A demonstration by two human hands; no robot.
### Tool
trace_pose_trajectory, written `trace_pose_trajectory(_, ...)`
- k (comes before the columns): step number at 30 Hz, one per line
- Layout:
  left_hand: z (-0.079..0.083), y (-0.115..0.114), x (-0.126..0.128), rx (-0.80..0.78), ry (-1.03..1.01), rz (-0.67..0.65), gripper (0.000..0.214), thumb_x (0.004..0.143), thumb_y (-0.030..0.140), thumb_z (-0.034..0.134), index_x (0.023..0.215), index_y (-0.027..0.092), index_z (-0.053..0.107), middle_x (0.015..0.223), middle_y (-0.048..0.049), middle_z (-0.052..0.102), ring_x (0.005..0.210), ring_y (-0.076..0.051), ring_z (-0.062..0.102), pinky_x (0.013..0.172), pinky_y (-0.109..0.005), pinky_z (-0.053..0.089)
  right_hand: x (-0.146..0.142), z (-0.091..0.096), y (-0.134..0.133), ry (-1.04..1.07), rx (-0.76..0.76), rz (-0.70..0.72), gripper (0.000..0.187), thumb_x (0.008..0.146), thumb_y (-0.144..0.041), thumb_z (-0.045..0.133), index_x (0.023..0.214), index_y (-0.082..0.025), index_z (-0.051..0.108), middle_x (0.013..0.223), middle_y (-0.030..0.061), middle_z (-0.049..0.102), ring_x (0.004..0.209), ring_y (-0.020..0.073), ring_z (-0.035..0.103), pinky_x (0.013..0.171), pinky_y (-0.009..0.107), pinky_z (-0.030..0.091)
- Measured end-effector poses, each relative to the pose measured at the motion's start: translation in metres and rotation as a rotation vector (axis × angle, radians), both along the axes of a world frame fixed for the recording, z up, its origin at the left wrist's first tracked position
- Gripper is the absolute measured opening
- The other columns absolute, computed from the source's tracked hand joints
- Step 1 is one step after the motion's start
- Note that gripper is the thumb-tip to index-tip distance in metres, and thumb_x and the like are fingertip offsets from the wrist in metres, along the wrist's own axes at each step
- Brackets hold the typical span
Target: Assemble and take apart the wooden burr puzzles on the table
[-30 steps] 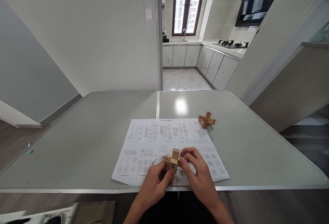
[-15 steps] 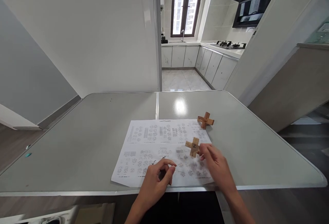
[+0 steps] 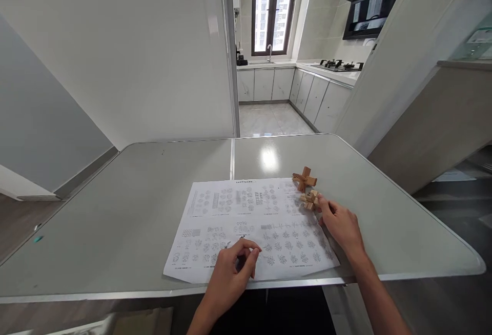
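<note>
My right hand (image 3: pixel 342 225) pinches a light wooden cross-shaped interlocking puzzle (image 3: pixel 309 200) by its right side, at the right edge of the printed sheet. A letter is marked on the puzzle's upper face. Just behind it lies a darker brown wooden cross puzzle (image 3: pixel 305 179), very close to the light one; whether they touch I cannot tell. My left hand (image 3: pixel 235 271) rests over the sheet's near edge, its fingers curled and thumb and forefinger tips together, with nothing visible between them. Rows of small puzzle diagrams cover the white paper sheet (image 3: pixel 230 230).
The pale glossy table (image 3: pixel 115 222) has a metal-coloured rim and a seam down its middle. A small teal bit (image 3: pixel 38 239) lies near its left edge. Beyond are a white wall panel (image 3: pixel 134 58) and a kitchen with a gas hob (image 3: pixel 340 65).
My right hand has carried the light wooden puzzle away from me and to the right, from over the sheet to beside the brown one. My left hand has stayed put.
</note>
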State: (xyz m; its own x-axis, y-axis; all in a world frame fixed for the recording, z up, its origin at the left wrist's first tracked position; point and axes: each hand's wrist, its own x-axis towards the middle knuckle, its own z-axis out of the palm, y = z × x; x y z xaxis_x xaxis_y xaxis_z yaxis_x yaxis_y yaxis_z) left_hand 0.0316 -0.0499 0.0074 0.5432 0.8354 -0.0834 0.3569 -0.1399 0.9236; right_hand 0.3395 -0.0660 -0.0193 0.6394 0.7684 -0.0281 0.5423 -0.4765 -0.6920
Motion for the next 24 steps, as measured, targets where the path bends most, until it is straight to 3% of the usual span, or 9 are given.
trace_pose_trajectory(7, -0.003, 0.0, 0.0, 0.027, 0.014, 0.006, 0.033, 0.105, 0.049, 0.05, 0.098, 0.022, 0.068, 0.061, 0.0031, 0.057, 0.061, -0.016, 0.051, 0.063, -0.027, 0.037, -0.006, 0.002, -0.007, 0.036, -0.008, -0.011, 0.062, 0.1, -0.07, 0.033, 0.064, -0.027, 0.059, 0.064, 0.0072, 0.072, 0.069, 0.0281, 0.065, 0.065, 0.034, 0.039)
trace_pose_trajectory(11, -0.006, 0.0, 0.0, 0.023, 0.031, 0.023, 0.035, 0.105, 0.051, 0.05, 0.097, 0.023, 0.068, 0.062, 0.0032, 0.055, 0.062, -0.016, 0.052, 0.064, -0.027, 0.038, -0.027, 0.003, -0.025, 0.109, 0.036, 0.006, 0.066, 0.101, -0.071, 0.027, 0.061, -0.027, 0.053, 0.053, 0.0038, 0.061, 0.058, 0.0244, 0.059, 0.061, 0.033, 0.039)
trace_pose_trajectory(13, -0.007, 0.0, 0.0, 0.022, 0.035, 0.028, 0.035, 0.105, 0.051, 0.049, 0.097, 0.023, 0.068, 0.062, 0.0034, 0.054, 0.062, -0.016, 0.053, 0.064, -0.027, 0.039, -0.041, 0.001, -0.033, 0.111, 0.116, 0.017, 0.062, 0.101, -0.071, 0.032, 0.062, -0.026, 0.05, 0.05, 0.0004, 0.053, 0.05, 0.0207, 0.05, 0.055, 0.031, 0.036)
trace_pose_trajectory(16, -0.008, 0.002, 0.002, 0.034, 0.049, 0.039, 0.034, 0.105, 0.05, 0.049, 0.098, 0.022, 0.068, 0.061, 0.0039, 0.054, 0.061, -0.015, 0.053, 0.065, -0.027, 0.041, -0.058, -0.003, -0.04, 0.151, 0.231, 0.191, 0.056, 0.101, -0.066, 0.04, 0.064, -0.025, 0.047, 0.052, -0.0036, 0.044, 0.049, 0.0159, 0.04, 0.052, 0.028, 0.032)
trace_pose_trajectory(19, -0.008, 0.004, 0.004, 0.039, 0.072, 0.063, 0.035, 0.105, 0.05, 0.049, 0.097, 0.022, 0.068, 0.061, 0.0035, 0.054, 0.06, -0.015, 0.053, 0.064, -0.027, 0.041, -0.064, -0.008, -0.04, 0.238, 0.235, 0.36, 0.052, 0.103, -0.062, 0.045, 0.067, -0.024, 0.048, 0.055, -0.0057, 0.038, 0.05, 0.0137, 0.035, 0.05, 0.026, 0.03)
trace_pose_trajectory(24, -0.007, 0.005, 0.008, 0.037, 0.097, 0.129, 0.034, 0.103, 0.051, 0.051, 0.095, 0.022, 0.067, 0.062, 0.003, 0.054, 0.061, -0.016, 0.051, 0.061, -0.026, 0.04, -0.063, -0.014, -0.041, 0.288, 0.222, 0.411, 0.047, 0.104, -0.057, 0.047, 0.071, -0.024, 0.046, 0.06, -0.006, 0.04, 0.054, 0.013, 0.035, 0.052, 0.025, 0.03)
